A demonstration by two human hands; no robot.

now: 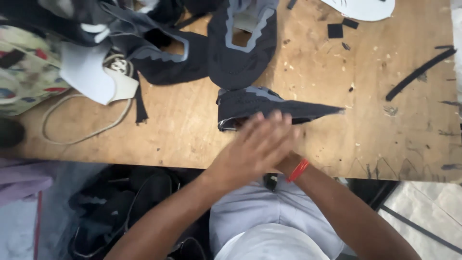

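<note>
A folded black shoe upper [269, 103] with grey trim lies on the wooden table [337, 139], its pointed end facing right. My left hand [257, 147], blurred by motion, is stretched flat with its fingers out over the upper's near edge. It lies across my right hand [290, 158], which is almost wholly hidden beneath it. Only the right wrist with a red thread band [299, 169] shows. Whether either hand grips the upper cannot be seen.
More black and grey shoe uppers [240, 53] [163, 65] lie at the back. White cut pieces [91, 72], a pale cord [82, 137] and a patterned cloth [24, 67] sit at the left. A black strip [418, 72] lies at the right. Dark uppers [120, 212] are piled under the table.
</note>
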